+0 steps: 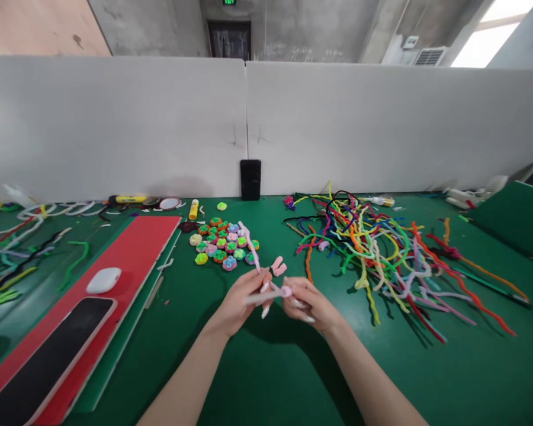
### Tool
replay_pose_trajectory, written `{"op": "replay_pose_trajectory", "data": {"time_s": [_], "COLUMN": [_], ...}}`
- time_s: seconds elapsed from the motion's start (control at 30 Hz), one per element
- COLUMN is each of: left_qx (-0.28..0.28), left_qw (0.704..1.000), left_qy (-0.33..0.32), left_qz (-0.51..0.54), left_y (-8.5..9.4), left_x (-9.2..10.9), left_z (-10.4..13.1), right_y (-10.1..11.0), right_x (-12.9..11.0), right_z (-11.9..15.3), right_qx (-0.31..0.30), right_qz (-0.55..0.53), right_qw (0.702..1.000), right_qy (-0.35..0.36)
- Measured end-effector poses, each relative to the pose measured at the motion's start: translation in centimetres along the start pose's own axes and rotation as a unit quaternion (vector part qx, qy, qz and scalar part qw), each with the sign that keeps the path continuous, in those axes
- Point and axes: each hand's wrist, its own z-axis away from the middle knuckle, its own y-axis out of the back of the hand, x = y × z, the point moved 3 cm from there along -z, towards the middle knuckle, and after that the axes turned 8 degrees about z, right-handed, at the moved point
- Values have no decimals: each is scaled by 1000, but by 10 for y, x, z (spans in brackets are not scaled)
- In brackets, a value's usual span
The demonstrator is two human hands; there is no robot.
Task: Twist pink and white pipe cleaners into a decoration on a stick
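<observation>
Both hands meet over the middle of the green table. A pale pink pipe cleaner [250, 247] rises from between the fingers of my left hand [244, 302], which is closed on it. My right hand [308, 303] pinches a small coiled pink end [286, 291], and a pale length runs from there toward the left hand. Whether it is all one piece I cannot tell. Just beyond the fingertips lies a folded pink piece [278, 266]. Behind the left hand sits a cluster of small flower-shaped pipe-cleaner pieces [221, 243] in many colours.
A tangled heap of coloured pipe cleaners [364, 236] spreads on the right. On the left, a red board [137, 248] carries a phone [53, 361] and a white earbud case [103, 280]. A glue stick [194, 209] and an upright black phone [250, 180] stand near the partition [160, 130].
</observation>
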Motion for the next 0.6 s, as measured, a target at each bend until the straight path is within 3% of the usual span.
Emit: {"op": "replay_pose_trajectory", "data": {"time_s": [0.1,0.3,0.43,0.6], "left_qx": [-4,0,-1,-9], "left_qw": [1000,975,947,914], "left_qy": [19,17,-1,-58], "left_qz": [-20,-223,-323,-402], "left_y": [3,8,5,-8], "left_x": [5,16,16,14], "left_z": [2,7,8,11], "right_y": [1,4,5,11], "right_x": [2,4,10,12], "right_z": [3,-1,-4,-9], "right_qx": [-53,-43,-13,76], "right_qz": [109,302,371,467], "right_qw": [990,944,922,881], "right_qy": [-71,-127,-112,-23]}}
